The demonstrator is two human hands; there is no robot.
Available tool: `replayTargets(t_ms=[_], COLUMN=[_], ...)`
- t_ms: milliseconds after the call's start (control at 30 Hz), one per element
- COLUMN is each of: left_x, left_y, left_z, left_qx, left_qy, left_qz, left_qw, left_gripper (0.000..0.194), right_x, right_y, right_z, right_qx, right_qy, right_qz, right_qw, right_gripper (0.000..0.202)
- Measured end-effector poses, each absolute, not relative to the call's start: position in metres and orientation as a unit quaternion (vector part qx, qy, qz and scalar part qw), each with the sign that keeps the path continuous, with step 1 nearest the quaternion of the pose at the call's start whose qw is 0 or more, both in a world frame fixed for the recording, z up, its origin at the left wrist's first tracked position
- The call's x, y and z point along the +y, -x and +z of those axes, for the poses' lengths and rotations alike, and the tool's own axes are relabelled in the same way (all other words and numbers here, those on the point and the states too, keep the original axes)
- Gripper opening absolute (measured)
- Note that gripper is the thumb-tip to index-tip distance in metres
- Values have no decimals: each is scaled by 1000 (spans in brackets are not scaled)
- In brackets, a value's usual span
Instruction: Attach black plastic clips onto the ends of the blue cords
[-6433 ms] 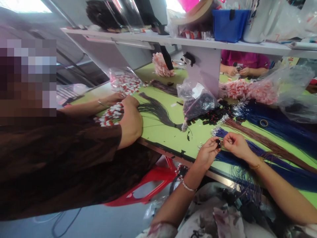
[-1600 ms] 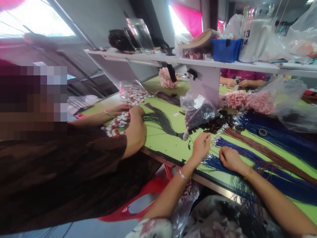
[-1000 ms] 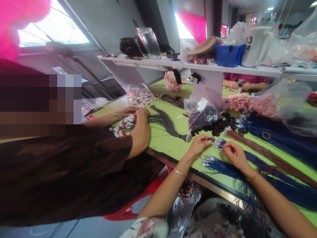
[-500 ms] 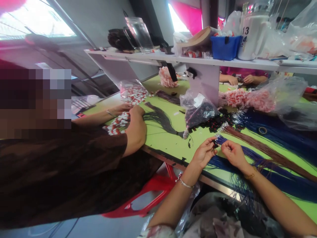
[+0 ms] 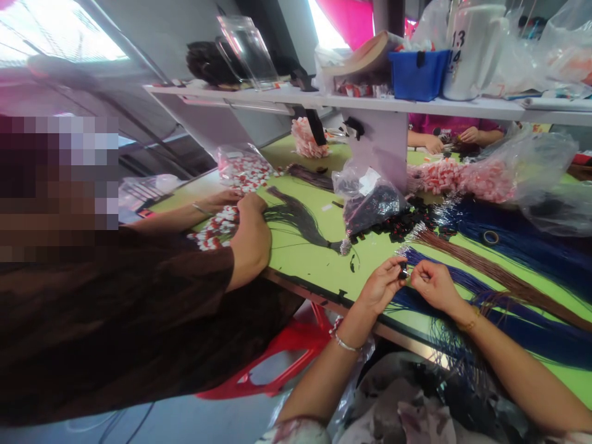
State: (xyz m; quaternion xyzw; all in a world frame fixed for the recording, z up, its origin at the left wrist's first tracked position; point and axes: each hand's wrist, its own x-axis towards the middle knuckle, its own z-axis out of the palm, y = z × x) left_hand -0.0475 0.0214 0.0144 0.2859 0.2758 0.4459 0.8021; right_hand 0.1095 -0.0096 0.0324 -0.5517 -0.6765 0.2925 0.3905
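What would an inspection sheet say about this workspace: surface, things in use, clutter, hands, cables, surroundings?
Surface: green table, with a few dark scraps near the front.
Things in use: a black piece; details too small to tell.
Clutter: black pile, clear bag, tape roll among blue wires.
Hands: left hand holds the black piece; right hand is pinched close beside it, its contents unclear.
Cables: blue wires, brown wires and grey wires in bundles; loose strands hang over the front edge.
Surroundings: shelf bearing a blue bin and white jug; one co-worker at left, another person opposite; red stool.
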Motion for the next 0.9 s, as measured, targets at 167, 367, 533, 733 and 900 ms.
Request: replayTargets(t_ms=[167,367,533,733,900], left_x=[19,12,6,5,9], left_y=[46,42,40,44,45], left_z=[15,15,11,8,11], left_qx=[319,373,402,415,409], left_qy=[-324,-339,-339,-341,-329], left_qz=[451,469,485,476,464], left_qw=[768,725,699,697,713], left_gripper=[36,35,35,35,37], right_x=[-10,-11,-14,1,27], right_y=[-109,-107,-101,-117,-153], right_z=[33,34,27,27,26], right_qx=[-699,-751,-755,-764,-720], right_qy=[545,513,519,529,667], right_qz=[262,205,204,220,110], right_qw=[382,360,346,295,156], right_gripper=[14,16,16,19,11])
